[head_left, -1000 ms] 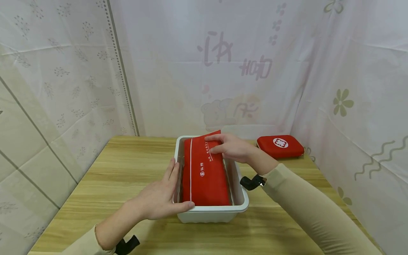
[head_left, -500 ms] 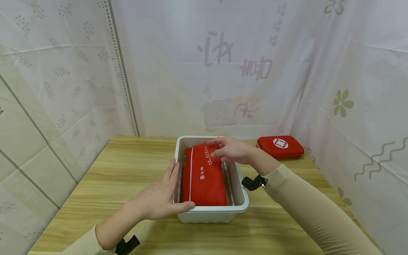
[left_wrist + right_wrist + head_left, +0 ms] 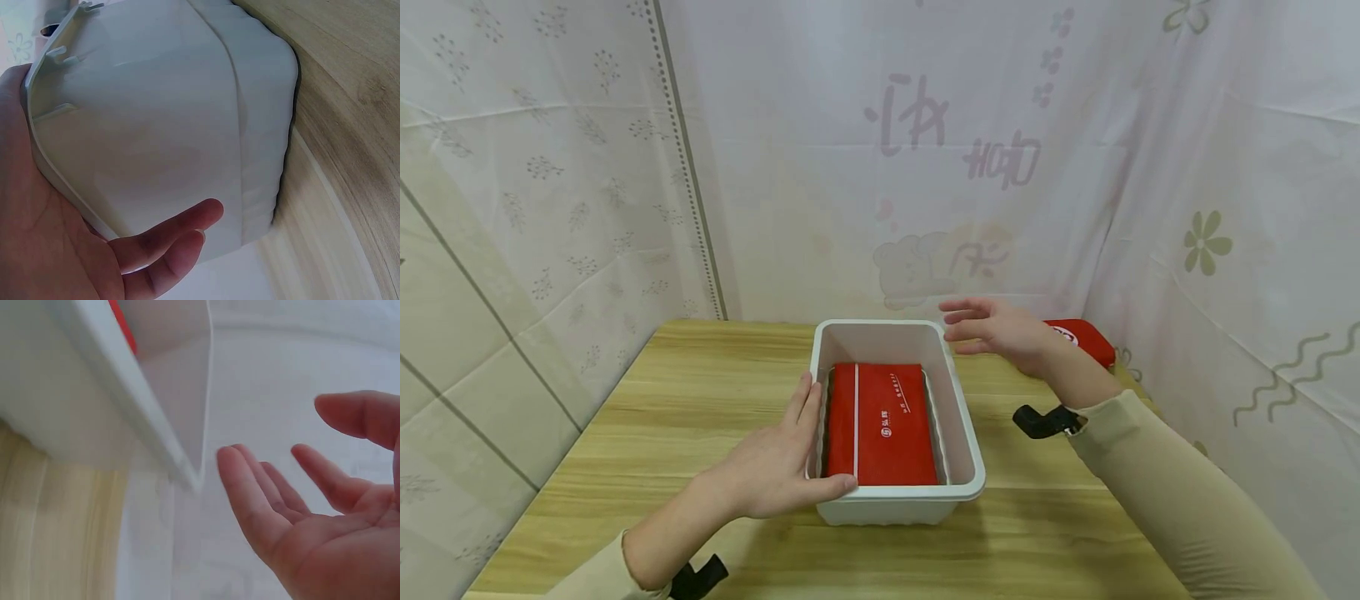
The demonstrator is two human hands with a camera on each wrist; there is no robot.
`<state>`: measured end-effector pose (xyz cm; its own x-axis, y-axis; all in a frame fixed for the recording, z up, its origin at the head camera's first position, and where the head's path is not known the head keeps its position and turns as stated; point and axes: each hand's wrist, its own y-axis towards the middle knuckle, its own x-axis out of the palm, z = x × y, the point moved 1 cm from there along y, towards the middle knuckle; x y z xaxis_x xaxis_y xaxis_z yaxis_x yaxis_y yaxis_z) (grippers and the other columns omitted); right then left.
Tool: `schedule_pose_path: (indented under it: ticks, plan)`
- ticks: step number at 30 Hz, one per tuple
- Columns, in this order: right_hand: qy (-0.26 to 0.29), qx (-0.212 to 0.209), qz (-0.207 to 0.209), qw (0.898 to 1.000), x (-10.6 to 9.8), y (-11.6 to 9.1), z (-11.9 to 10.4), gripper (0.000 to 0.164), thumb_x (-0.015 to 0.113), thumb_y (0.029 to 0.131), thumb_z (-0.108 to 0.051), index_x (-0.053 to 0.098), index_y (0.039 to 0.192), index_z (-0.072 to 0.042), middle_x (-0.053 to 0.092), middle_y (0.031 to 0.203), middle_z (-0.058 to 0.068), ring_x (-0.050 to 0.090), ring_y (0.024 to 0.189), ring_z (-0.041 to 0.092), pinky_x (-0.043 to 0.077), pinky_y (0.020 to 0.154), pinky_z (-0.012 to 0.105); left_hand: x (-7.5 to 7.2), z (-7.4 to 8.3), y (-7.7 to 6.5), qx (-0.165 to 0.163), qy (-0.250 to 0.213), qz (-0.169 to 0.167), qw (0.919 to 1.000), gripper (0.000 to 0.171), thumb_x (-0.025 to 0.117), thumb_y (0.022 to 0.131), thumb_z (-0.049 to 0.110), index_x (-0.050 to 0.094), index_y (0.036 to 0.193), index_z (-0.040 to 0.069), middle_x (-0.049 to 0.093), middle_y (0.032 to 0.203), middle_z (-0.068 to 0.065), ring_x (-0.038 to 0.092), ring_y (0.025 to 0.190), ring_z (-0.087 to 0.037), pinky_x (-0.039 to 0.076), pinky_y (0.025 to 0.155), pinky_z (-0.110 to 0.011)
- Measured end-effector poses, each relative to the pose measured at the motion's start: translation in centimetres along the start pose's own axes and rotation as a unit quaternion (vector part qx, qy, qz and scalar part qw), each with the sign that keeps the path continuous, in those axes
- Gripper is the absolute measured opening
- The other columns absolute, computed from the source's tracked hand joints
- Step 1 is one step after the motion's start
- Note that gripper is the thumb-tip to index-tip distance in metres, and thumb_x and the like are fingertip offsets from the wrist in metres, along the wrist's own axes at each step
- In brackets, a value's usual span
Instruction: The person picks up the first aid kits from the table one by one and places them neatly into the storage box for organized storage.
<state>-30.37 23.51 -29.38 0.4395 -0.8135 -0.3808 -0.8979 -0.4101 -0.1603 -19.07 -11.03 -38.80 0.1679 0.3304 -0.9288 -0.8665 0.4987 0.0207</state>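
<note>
A white plastic bin [image 3: 898, 502] stands on the wooden table. Inside it lies a flat red pouch [image 3: 891, 458] with a white stripe, a logo and small print. My left hand [image 3: 767, 471] rests at the bin's near-left corner, thumb on the near rim and fingers along the left side. The left wrist view has two of its fingers extended beside the outer wall [image 3: 156, 137]. Above the table, just right of the bin's far corner, my right hand [image 3: 1000, 333] is raised with nothing in it. Its fingers are spread and loosely bent, the thumb apart from them [image 3: 312, 512].
A red zip case [image 3: 1092, 343] with a white emblem lies at the back right, partly hidden by my right hand. Printed curtains [image 3: 820, 167] hang behind the table [image 3: 715, 367] and on both sides. Each wrist carries a black camera mount [image 3: 1041, 422].
The red pouch, earlier with its far end tilted up, now lies flat and low in the bin. My right hand has let go and moved right, past the rim. My left hand has not moved.
</note>
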Motion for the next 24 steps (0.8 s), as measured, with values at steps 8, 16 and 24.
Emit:
schedule_pose_path:
  ticks: [8, 16, 24]
  plan:
    - [-0.019, 0.008, 0.083, 0.996, -4.8, -0.9, 3.6, 0.056, 0.055, 0.106, -0.023, 0.036, 0.156, -0.006, 0.037, 0.159, 0.020, 0.051, 0.135, 0.036, 0.049, 0.106, 0.038, -0.1, 0.1, 0.0, -0.007, 0.002, -0.006, 1.0000, 0.126, 0.043, 0.081, 0.092, -0.010, 0.163, 0.013, -0.021, 0.170, -0.002, 0.047, 0.048, -0.008, 0.042, 0.053, -0.025]
    - [-0.101, 0.057, 0.146, 0.982, -7.9, -0.4, 9.4, 0.056, 0.051, 0.106, -0.025, 0.037, 0.156, -0.005, 0.040, 0.156, 0.025, 0.049, 0.135, 0.043, 0.047, 0.107, 0.048, 0.0, 0.1, 0.0, -0.002, 0.008, -0.004, 1.0000, 0.125, 0.040, 0.081, 0.093, -0.013, 0.162, 0.014, -0.021, 0.170, -0.002, 0.048, 0.049, -0.007, 0.040, 0.049, -0.025]
    - [-0.271, 0.096, 0.187, 0.939, -10.0, 0.9, 13.7, 0.054, 0.052, 0.103, -0.027, 0.044, 0.150, -0.002, 0.043, 0.149, 0.031, 0.042, 0.134, 0.048, 0.039, 0.108, 0.062, -0.1, 0.0, 0.2, -0.001, 0.009, 0.000, 1.0000, 0.126, 0.042, 0.081, 0.092, -0.011, 0.163, 0.012, -0.020, 0.170, -0.003, 0.044, 0.046, -0.008, 0.039, 0.049, -0.025]
